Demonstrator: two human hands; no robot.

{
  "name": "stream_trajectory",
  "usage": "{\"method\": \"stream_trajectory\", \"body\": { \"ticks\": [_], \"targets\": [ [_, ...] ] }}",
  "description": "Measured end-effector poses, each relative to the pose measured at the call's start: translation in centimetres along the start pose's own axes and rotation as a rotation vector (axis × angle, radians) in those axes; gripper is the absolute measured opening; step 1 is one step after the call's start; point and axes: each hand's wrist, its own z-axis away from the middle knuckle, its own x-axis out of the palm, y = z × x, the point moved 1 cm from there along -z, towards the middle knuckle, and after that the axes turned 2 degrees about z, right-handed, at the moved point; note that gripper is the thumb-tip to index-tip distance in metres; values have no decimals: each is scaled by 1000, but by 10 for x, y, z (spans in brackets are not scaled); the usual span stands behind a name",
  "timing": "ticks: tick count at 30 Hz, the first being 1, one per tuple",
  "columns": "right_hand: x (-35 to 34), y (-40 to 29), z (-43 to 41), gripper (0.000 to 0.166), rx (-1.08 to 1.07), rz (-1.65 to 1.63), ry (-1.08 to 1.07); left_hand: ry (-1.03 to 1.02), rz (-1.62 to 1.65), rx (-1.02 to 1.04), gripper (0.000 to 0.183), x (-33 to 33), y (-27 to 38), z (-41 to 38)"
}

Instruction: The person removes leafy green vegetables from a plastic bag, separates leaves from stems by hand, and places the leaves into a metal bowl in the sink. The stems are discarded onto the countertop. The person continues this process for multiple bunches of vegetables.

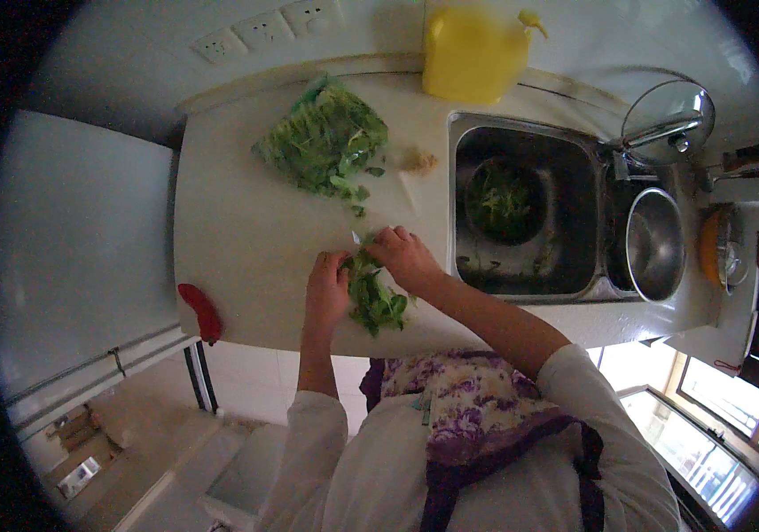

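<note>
Loose leafy greens (377,302) lie in a small heap near the front edge of the countertop. My left hand (327,282) pinches their upper left side, fingers curled inward. From the right, my right hand (406,256) grips the top of the same greens, close to my left fingertips. A small pale, shiny piece (355,237) shows just above the fingers; I cannot tell what it is. Farther back, a clear plastic bag of leafy greens (329,136) lies on its side, with a few leaves (349,189) spilling toward my hands.
The stainless steel sink (562,266) is on the right, with more greens (502,199) in a round dark vessel. Beside it are a metal pot (655,253) and a glass lid (665,120). A yellow jug (476,56), a ginger-like piece (419,161) and a red pepper (201,312) rest on the countertop (246,219).
</note>
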Motion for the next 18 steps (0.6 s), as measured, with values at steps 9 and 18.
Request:
{"method": "stream_trajectory", "body": {
  "ticks": [9,18],
  "targets": [
    [-4,2,-13,18,-102,-96,215,-11,-234,-97,30,-14,-12,5],
    [-42,21,-10,9,283,-902,74,102,-179,-97,33,-21,-9,-2]
  ]
}}
